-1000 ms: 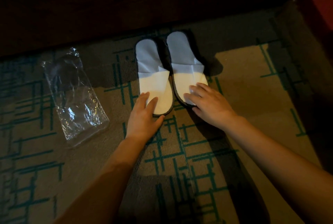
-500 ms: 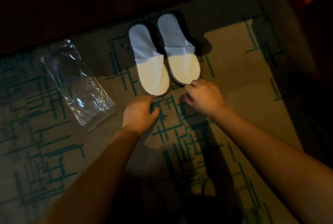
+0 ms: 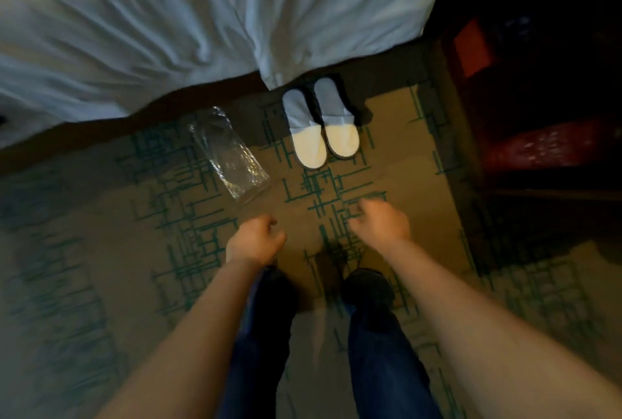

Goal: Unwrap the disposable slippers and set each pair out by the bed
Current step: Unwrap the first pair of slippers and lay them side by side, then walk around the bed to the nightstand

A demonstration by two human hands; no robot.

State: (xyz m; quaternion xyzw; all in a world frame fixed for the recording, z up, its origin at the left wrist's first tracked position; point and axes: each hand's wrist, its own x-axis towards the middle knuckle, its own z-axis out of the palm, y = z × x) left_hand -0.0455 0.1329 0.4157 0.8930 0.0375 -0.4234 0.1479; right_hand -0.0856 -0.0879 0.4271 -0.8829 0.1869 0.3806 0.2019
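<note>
A pair of white disposable slippers [image 3: 321,125] lies side by side on the patterned carpet, heels at the edge of the bed [image 3: 202,14], toes toward me. An empty clear plastic wrapper [image 3: 229,159] lies flat to their left. My left hand [image 3: 252,240] hovers well short of the slippers, fingers loosely curled, holding nothing. My right hand [image 3: 382,221] is level with it, fingers apart and blurred, also holding nothing. Neither hand touches the slippers or the wrapper.
White rumpled bedding hangs over the bed's edge above the slippers. Dark furniture with a red panel [image 3: 471,45] stands at the right. My legs in blue trousers and dark shoes [image 3: 367,287] stand on the carpet below my hands.
Both hands have left the slippers and pulled back toward me. The view has risen, so the bed and my legs now show. The slippers and wrapper stay in place.
</note>
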